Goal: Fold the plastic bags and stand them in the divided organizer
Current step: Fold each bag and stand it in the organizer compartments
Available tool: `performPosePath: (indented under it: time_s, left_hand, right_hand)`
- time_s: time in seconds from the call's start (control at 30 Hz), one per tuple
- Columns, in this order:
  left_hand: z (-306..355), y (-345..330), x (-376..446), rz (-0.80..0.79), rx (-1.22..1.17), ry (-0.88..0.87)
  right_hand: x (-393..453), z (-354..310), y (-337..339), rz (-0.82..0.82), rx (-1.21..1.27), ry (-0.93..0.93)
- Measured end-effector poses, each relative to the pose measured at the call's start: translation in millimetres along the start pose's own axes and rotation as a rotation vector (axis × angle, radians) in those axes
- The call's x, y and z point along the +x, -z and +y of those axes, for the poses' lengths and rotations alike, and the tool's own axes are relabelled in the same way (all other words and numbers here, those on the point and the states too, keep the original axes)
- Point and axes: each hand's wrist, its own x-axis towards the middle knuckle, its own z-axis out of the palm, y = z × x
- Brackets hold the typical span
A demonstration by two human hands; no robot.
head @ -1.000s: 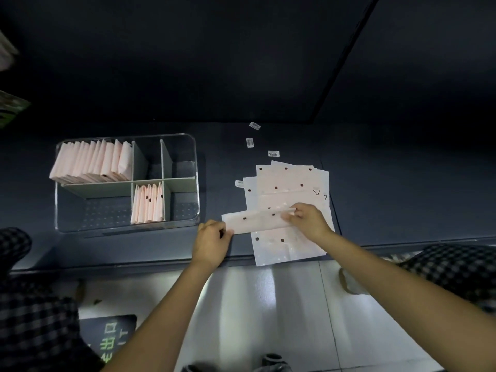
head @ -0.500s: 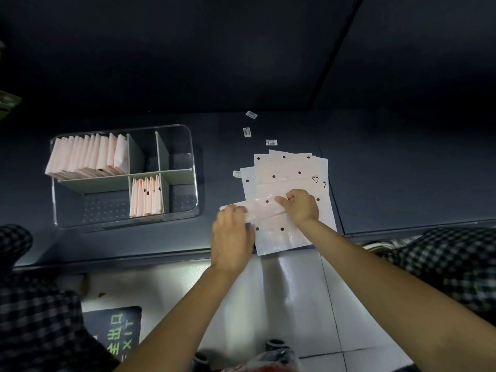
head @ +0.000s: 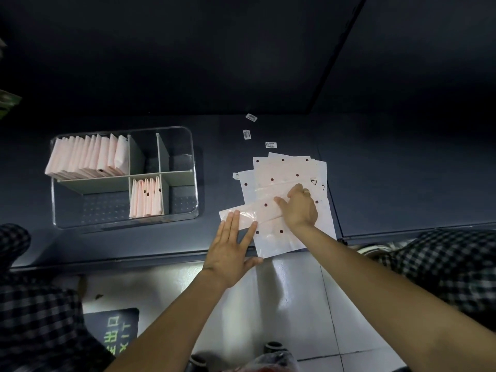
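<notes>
Folded bag strip (head: 257,214) lies near the surface's (head: 134,242) front edge, long axis left-right, slightly tilted, atop the bag stack (head: 290,167); left hand (head: 230,247) flat presses its left end, right hand (head: 299,208) presses its right end, fingers bent.

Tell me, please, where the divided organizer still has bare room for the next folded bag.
In the organizer, the front-left, back-middle and both right cells are bare. The back-left cell is packed with folded bags; the front-middle cell looks nearly full.
</notes>
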Motion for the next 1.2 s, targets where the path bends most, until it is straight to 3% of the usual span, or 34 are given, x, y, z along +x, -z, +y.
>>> performPosePath:
  time_s: [0.1,0.27,0.4,0.5,0.63,0.73,0.8,0.87,0.93,1.03,1.2]
  left_hand:
    - [-1,2,-1,-0.008,-0.014,0.003]
    - [-2,5,-1,-0.024,-0.065,-0.004]
    - [1,15,1,-0.013,-0.154,0.050]
    - [5,29,3,0.160,-0.206,0.129]
    - [5,55,1,0.440,-0.301,0.169]
    - [1,78,-2,0.465,-0.548,0.316]
    - [-5,96,-2,0.461,-0.997,0.445]
    - [-12,112,-5,0.422,-1.464,0.555]
    - [-17,126,-11,0.323,-1.752,0.582]
    - [-18,137,-23,0.257,-1.908,0.545]
    - [-23,142,-41,0.268,-1.918,0.528]
  right_hand:
    - [0,0,2,-0.069,0.043,-0.030]
    - [15,-8,20,-0.383,0.185,-0.168]
    - [11,-16,36,-0.611,0.480,-0.380]
    - [1,-23,48,-0.765,0.717,-0.542]
    - [-17,-34,63,-0.885,0.878,-0.566]
    - [-27,-44,77,-0.914,1.076,-0.482]
    - [-29,-50,87,-0.849,1.134,-0.383]
    - [-31,-56,90,-0.703,0.966,-0.168]
    - [-38,-61,89,-0.612,0.748,0.078]
    - [-52,-68,82,-0.626,0.698,0.266]
    - [-65,-79,82,-0.570,0.784,0.342]
